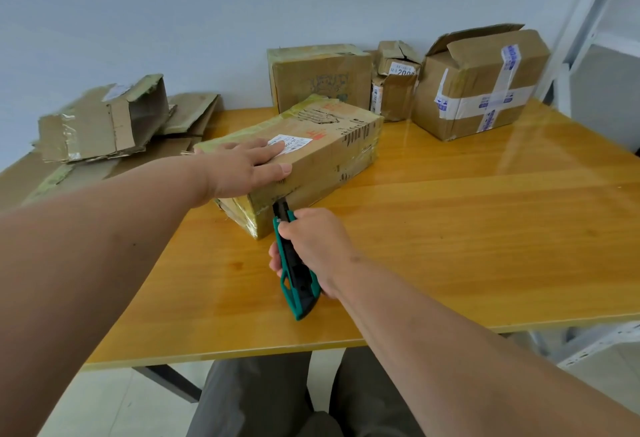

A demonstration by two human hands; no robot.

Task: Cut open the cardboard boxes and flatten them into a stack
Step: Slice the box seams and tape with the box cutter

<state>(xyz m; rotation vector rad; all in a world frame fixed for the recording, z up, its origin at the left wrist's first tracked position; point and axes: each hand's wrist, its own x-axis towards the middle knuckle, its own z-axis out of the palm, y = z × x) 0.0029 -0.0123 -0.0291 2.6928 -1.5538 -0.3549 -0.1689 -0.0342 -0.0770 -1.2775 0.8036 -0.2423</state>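
At the upper left of the frame, a pile of flattened brown cardboard [104, 131] is seen on the glossy yellow wooden counter [467, 228]. At centre, a long taped brown cardboard box [311, 156] is pressed flat-fingered by the left hand [246, 166]; a green-and-black utility knife [294, 263], gripped by the right hand [311, 246], is set against its near end. Three more cardboard boxes [478, 83] are seen at the upper right.

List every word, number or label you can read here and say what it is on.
"200": large digits, cut off at the right, on the white label of the small crushed box at the back.
White shipping label on the box under the left hand: print too small to read.
Red marks beside that label: illegible.
Blue-printed tape on the right box: blurred.
Utility knife in the right hand: no text visible.
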